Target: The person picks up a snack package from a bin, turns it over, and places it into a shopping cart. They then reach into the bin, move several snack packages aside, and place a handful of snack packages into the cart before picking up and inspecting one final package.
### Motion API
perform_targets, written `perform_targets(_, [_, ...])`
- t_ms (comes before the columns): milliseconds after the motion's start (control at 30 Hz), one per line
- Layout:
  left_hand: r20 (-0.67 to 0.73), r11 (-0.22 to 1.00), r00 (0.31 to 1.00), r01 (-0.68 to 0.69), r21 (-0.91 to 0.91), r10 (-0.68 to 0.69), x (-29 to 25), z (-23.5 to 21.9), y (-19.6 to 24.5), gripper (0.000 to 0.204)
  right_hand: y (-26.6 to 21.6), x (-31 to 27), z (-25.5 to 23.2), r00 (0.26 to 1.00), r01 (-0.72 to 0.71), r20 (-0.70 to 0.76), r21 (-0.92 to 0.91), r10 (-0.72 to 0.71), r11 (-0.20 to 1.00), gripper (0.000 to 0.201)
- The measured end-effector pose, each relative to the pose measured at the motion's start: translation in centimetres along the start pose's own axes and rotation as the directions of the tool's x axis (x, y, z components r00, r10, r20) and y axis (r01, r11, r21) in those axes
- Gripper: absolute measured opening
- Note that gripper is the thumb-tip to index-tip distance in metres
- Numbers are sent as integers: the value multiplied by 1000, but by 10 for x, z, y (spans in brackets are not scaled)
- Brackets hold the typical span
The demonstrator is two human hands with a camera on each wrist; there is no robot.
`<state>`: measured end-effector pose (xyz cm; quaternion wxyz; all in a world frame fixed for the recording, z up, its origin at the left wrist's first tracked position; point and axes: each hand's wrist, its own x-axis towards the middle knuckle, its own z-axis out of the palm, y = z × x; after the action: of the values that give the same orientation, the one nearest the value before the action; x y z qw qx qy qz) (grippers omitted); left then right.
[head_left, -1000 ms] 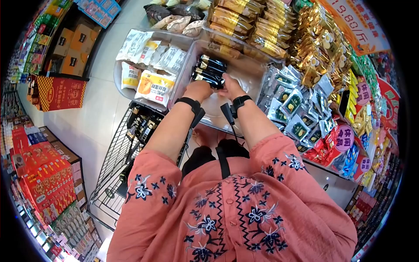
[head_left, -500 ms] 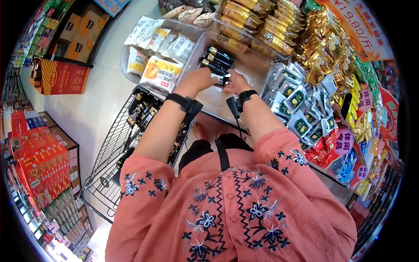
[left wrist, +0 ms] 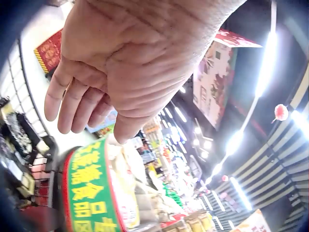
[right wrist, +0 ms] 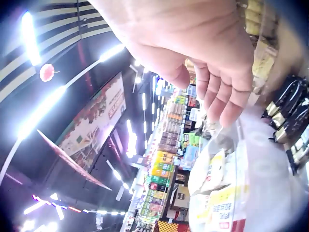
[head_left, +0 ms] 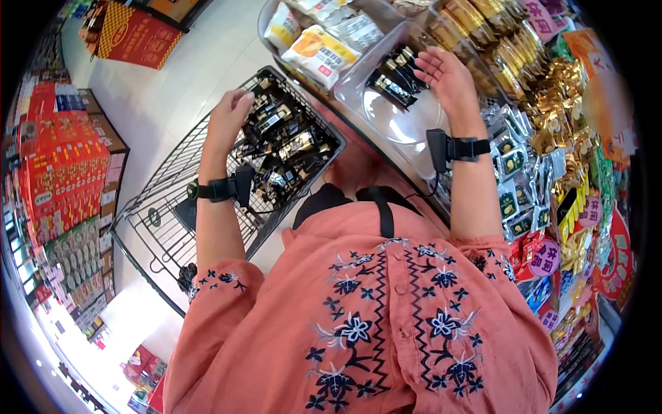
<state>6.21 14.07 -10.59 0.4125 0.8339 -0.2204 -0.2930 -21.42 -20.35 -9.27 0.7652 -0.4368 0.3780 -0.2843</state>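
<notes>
My left hand (head_left: 226, 124) hangs over the left side of a wire shopping cart (head_left: 309, 103). Its fingers are loosely bent, and the left wrist view shows nothing in them. Under and beside it lies a heap of black and gold snack packets (head_left: 279, 145) inside the cart. Over the far right part of a clear plastic bin (head_left: 407, 127), my right hand (head_left: 448, 83) is held with relaxed fingers and nothing in its grasp. Just left of its fingertips, several black packets (head_left: 396, 79) lie side by side in the bin.
A neighbouring bin holds white and yellow cake packs (head_left: 323, 55). Gold-wrapped snacks (head_left: 514, 55) are stacked behind, with silver and green packets (head_left: 510, 165) to the right. Red gift boxes (head_left: 65, 165) stand on the left, beyond the cart and floor.
Both hands were together at the black packets in the bin. They have parted: the left went left to the cart, the right moved right. The view has swung toward the cart.
</notes>
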Motion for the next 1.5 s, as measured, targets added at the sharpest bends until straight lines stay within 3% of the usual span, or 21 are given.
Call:
perform_targets(67, [-47,993,997,71,94,-67,-17,3,-25,51,-5,-19,27,992,-38,123,-50,44,998,26])
perform_targets(133, [-84,1000,996,5,22,-3,-19,17,-76,57,2,-33,50,967,-83,230,-112,107,990,26])
perform_targets(200, [-141,980,990,28,197,0,-18,28,-109,64,20,-46,69,928,-142,314,-201,202,969,28])
perform_targets(267, [-119,961,991,95,259,-66,-13,38,-138,75,35,-57,84,875,-197,369,-321,314,926,28])
perform_targets(367, [-89,965,995,73,253,-51,-8,49,-154,80,59,-67,96,825,-277,379,-377,420,884,30])
perform_targets(467, [-40,959,997,69,276,-60,-8,54,-143,81,76,-68,100,781,-342,358,-439,511,831,29])
perform_targets(533, [2,955,1000,16,297,-17,-3,58,-150,80,82,-71,101,777,-357,339,-456,530,816,31])
perform_targets(867, [-3,927,995,95,363,-101,0,55,-156,59,102,-79,98,765,-382,316,-479,562,790,37])
perform_targets(900, [45,968,979,191,162,-201,-3,50,-147,56,102,-80,99,764,-381,314,-485,563,787,37])
perform_targets(967, [193,889,916,392,-235,-352,-13,39,-126,52,104,-79,101,766,-379,316,-480,559,791,38])
perform_targets(1100, [397,613,860,507,-605,-320,-31,29,-116,47,96,-83,115,785,-335,337,-476,520,813,38])
perform_targets(1200, [620,394,784,580,-713,-31,-39,25,-104,50,99,-79,126,789,-289,386,-453,477,844,44])
perform_targets(1300, [662,317,745,611,-726,80,-49,33,-87,56,99,-74,143,812,-223,404,-452,421,864,51])
perform_targets(1500, [721,254,666,676,-692,193,-55,53,-71,59,100,-67,160,790,-290,457,-309,409,906,53])
